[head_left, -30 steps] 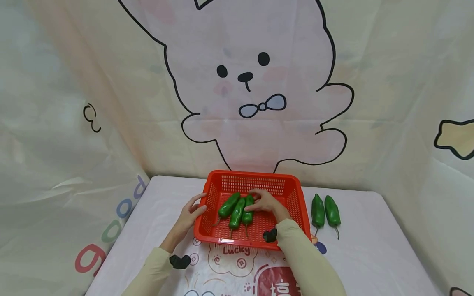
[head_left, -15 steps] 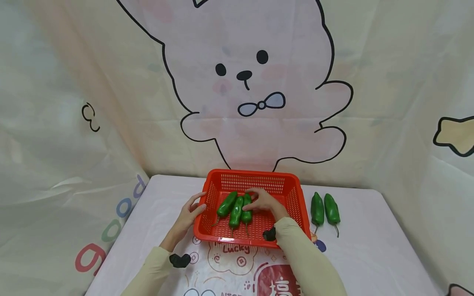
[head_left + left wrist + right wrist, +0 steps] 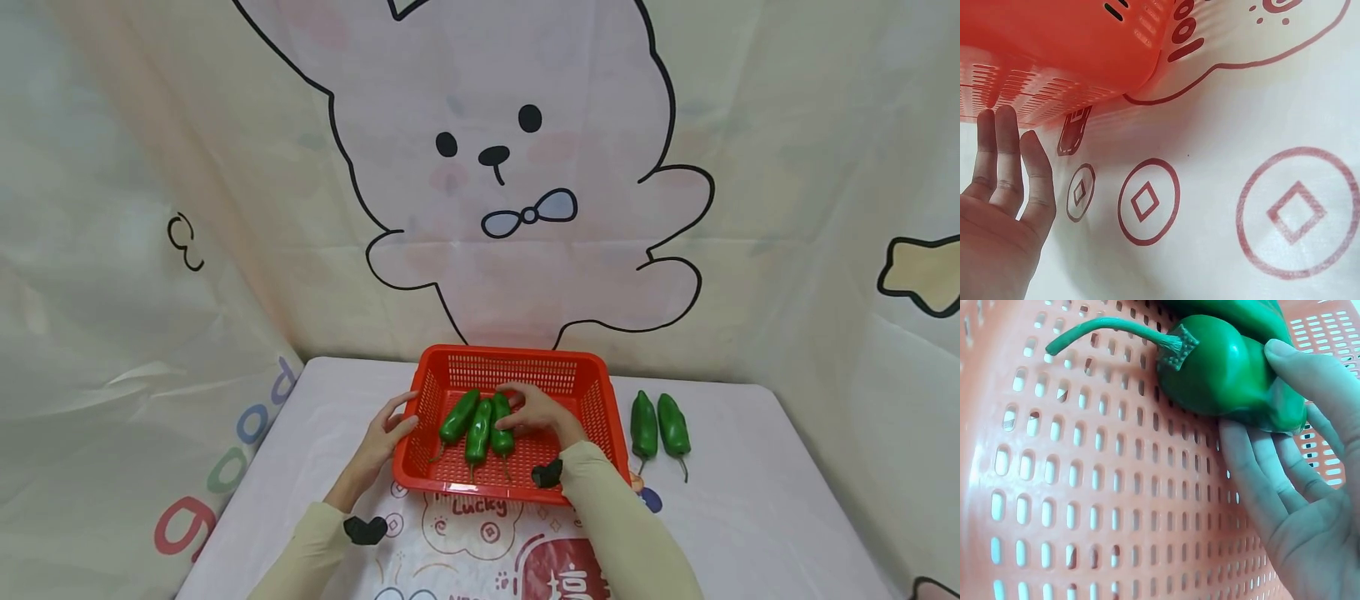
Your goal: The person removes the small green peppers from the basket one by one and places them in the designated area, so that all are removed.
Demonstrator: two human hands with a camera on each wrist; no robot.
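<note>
Three green peppers lie side by side inside a red plastic basket [image 3: 547, 487], in the head view. My right hand [image 3: 534, 414] grips the rightmost green pepper [image 3: 502, 429]. In the right wrist view its thumb [image 3: 1294, 355] presses on top of the pepper [image 3: 1210, 369], with the other fingers under the side; the curved stem points away from the hand. The middle pepper [image 3: 478, 433] and the left pepper [image 3: 459, 417] lie beside it. My left hand [image 3: 378, 442] rests at the basket's left side, its straight fingers [image 3: 1007, 140] against the perforated wall in the left wrist view.
Two more green peppers, one [image 3: 643, 427] beside the other [image 3: 673, 427], lie on the table right of the basket. The white table cover [image 3: 757, 492] has printed drawings. A curtain [image 3: 787, 317] with a cartoon animal hangs right behind the table.
The peppers in the basket have shifted slightly left. The gripped one has turned a little, its stem end swinging right. My left hand has stayed at the basket's side.
</note>
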